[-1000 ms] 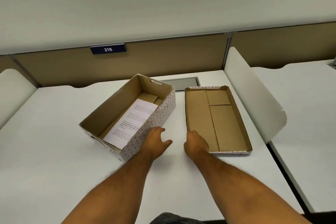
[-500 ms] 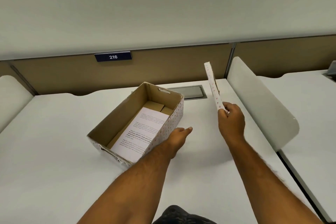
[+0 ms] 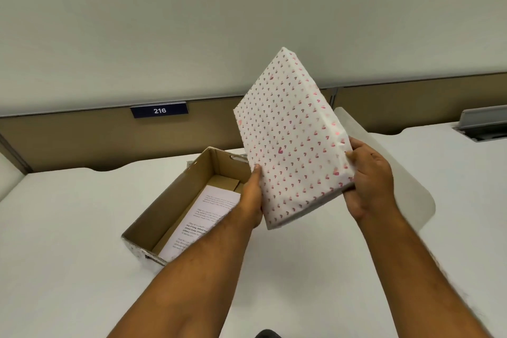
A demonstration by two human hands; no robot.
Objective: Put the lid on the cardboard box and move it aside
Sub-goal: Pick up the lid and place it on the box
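While both hands grip the heart-patterned lid (image 3: 290,143) in the air, it tilts steeply with its patterned top toward the camera; the left hand (image 3: 251,197) clasps its lower left edge, and the right hand (image 3: 369,178) pinches its lower right corner; the open cardboard box (image 3: 175,200) sits on the white tabletop (image 3: 68,228) below and to the left, a printed sheet (image 3: 203,217) lying inside it.
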